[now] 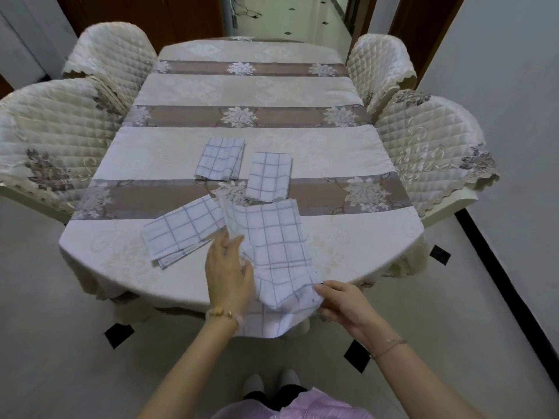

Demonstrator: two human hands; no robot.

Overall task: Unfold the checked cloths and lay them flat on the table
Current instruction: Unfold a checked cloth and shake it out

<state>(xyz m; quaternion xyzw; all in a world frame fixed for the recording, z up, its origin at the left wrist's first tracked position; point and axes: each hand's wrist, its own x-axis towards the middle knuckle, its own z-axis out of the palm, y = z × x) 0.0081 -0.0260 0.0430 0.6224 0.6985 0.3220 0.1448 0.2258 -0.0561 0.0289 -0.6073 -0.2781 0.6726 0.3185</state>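
Observation:
Several white cloths with blue checks lie on the table (348, 243). The nearest checked cloth (272, 237) is partly opened and hangs over the table's front edge. My left hand (228, 273) pinches its left fold. My right hand (341, 300) pinches its lower right corner. A folded cloth (181, 229) lies just left of it. Two more folded cloths sit further back: one folded cloth at centre left (220, 158) and one folded cloth at centre right (269, 176).
The table wears a cream and mauve striped cover with flower patterns. Quilted chairs stand on the left (48, 140) and the right (423, 143), with two more behind them. A doorway (287, 16) opens beyond the far end. My feet show on the floor below.

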